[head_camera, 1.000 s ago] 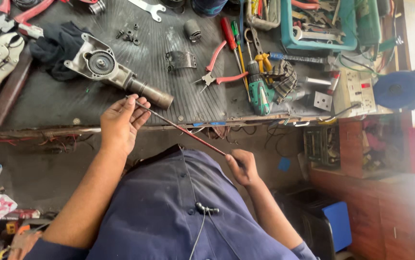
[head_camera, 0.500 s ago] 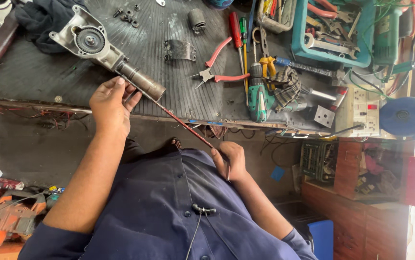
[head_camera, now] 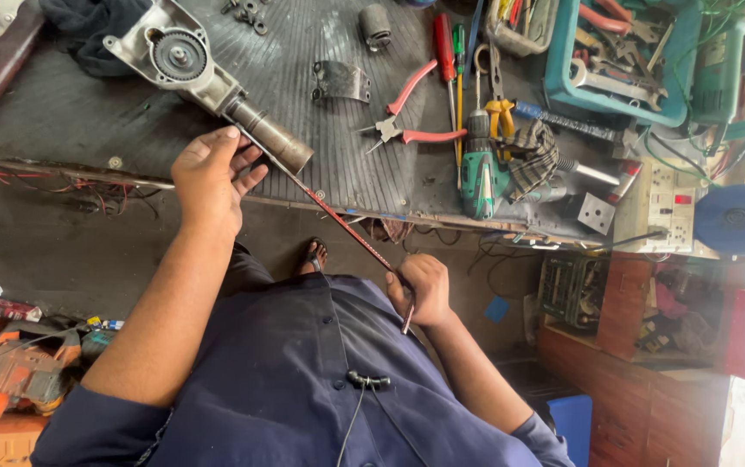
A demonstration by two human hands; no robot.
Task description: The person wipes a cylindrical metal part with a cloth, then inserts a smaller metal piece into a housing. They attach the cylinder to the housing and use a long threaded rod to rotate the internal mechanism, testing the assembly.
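Left hand [head_camera: 210,177] pinching thin red rod [head_camera: 346,229] near grey gearbox housing [head_camera: 208,82]; right hand [head_camera: 420,290] gripping rod's lower end above workbench [head_camera: 70,112] edge.

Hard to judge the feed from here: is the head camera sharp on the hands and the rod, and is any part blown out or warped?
Head view: left hand, right hand and the thin red rod are sharp and evenly lit; the far right edge is washed out by daylight; the bench edge bows, a wide-lens curve; dim under the bench.
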